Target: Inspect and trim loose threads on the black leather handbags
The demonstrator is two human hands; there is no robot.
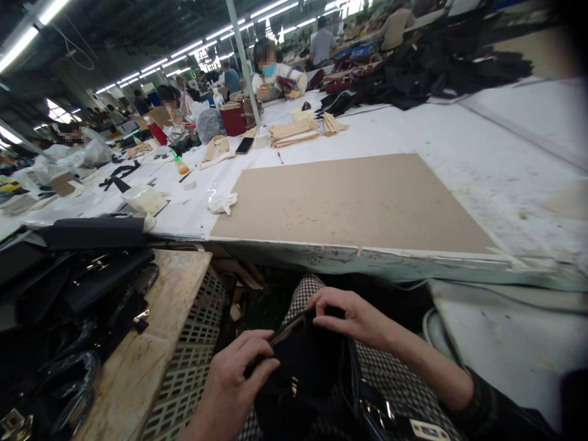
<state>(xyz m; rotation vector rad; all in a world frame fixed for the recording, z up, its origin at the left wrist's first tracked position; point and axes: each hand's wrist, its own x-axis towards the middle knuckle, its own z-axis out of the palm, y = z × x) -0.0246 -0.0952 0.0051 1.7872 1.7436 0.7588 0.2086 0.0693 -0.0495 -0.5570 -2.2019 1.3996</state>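
Observation:
A black handbag (pixel 303 361) with gold-coloured metal fittings rests on my lap, over checked cloth. My left hand (pixel 243 370) pinches the bag's upper edge at its left side, thumb inside and fingers over the outside. Farther along the same edge, my right hand (pixel 344 312) grips it between thumb and curled fingers. Between the two hands the edge is stretched, and a lighter strip shows along it. The bag's dark inside cannot be made out. Gold hardware (pixel 427 430) lies on the bag's near right part.
A brown board (pixel 349 199) covers part of the white worktable (pixel 500 165). Black bags (pixel 101 275) are piled on a wooden board over a plastic crate (pixel 188 355) at left. A phone (pixel 245 146), tan pieces (pixel 294 131) and black material (pixel 413 67) lie farther back. Several people work beyond.

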